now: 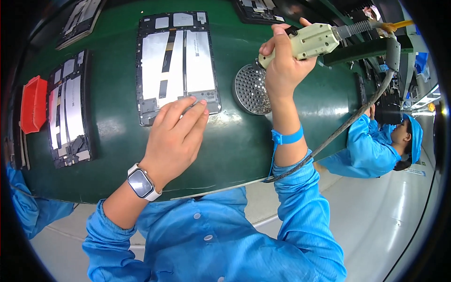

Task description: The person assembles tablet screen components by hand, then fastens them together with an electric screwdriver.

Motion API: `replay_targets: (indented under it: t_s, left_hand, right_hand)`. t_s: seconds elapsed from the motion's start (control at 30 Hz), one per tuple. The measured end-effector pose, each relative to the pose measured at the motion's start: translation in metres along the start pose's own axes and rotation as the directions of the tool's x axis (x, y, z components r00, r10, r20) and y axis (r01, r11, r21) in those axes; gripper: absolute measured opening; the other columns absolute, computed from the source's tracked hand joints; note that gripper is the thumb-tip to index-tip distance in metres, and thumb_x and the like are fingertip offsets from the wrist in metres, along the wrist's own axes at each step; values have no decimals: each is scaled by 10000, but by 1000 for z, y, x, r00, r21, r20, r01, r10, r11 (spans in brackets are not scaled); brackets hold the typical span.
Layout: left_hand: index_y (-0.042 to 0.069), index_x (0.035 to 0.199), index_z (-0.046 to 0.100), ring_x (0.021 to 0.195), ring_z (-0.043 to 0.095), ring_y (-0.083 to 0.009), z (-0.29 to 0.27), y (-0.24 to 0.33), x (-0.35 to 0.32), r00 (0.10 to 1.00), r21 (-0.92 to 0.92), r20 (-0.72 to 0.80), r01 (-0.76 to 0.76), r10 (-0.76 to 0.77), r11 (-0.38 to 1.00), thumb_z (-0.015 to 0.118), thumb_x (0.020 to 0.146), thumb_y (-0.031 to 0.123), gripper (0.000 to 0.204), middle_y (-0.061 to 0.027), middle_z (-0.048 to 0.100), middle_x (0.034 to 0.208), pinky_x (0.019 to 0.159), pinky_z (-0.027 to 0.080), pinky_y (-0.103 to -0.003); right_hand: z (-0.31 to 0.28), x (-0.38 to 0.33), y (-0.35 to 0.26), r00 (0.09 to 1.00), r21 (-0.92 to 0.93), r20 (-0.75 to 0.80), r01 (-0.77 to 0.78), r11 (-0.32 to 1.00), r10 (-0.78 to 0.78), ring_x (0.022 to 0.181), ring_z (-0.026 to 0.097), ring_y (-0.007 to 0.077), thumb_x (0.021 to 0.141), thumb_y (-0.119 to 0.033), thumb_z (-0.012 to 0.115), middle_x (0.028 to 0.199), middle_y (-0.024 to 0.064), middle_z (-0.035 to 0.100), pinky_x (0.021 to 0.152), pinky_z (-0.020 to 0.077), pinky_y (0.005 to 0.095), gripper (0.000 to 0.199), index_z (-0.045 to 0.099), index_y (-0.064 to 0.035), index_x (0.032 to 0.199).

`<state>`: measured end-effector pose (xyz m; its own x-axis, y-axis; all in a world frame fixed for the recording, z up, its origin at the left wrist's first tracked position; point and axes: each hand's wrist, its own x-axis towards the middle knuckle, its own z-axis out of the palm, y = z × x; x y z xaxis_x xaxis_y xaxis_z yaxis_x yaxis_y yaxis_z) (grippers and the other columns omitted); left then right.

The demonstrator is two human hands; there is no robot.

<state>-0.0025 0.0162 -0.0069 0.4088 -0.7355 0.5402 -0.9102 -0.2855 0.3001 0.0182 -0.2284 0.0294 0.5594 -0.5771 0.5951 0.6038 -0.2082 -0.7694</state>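
On the green bench lies an opened tablet (199,70), its silver battery and dark frame facing up. My left hand (176,136), with a white-banded watch at the wrist, rests its outstretched fingertips on the tablet's near edge. My right hand (289,70) is wrapped round a pale electric screwdriver (319,41), which hangs from a spring and cable. The tool's front end is over a round metal screw tray (242,91) full of holes, right of the tablet. Its tip is hidden, so I cannot tell whether it touches a screw.
At left, more opened tablets (73,108) lie stacked beside a red bin (34,105). Other devices (260,10) sit along the far edge. A grey cable (347,123) runs down past my right forearm. A co-worker in blue (376,145) sits to the right; another blue sleeve (33,211) shows at left.
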Motion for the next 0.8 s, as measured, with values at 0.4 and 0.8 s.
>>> replay_targets:
  t_s: [0.4, 0.8]
  left_hand:
    - [-47, 1022, 687, 1105, 584, -293, -1, 0, 2, 1000, -54, -3, 26, -26, 998, 683, 754, 12, 275, -121, 631, 1154, 893, 493, -425]
    - [-14, 1022, 693, 1109, 598, -323, -6, -4, 0, 987, -122, -141, 66, -83, 990, 704, 736, -25, 286, -119, 658, 1145, 921, 480, -432]
  right_hand:
    - [-2, -1, 8, 1000, -31, 9, 2, 1000, -1, 531, 577, 108, 876, 40, 646, 859, 78, 629, 455, 473, 237, 486, 403, 36, 1297]
    - [3, -4, 1, 1000, -24, -13, 12, 1000, -13, 529, 576, 118, 883, 46, 641, 900, 101, 644, 454, 473, 250, 483, 410, 35, 1306]
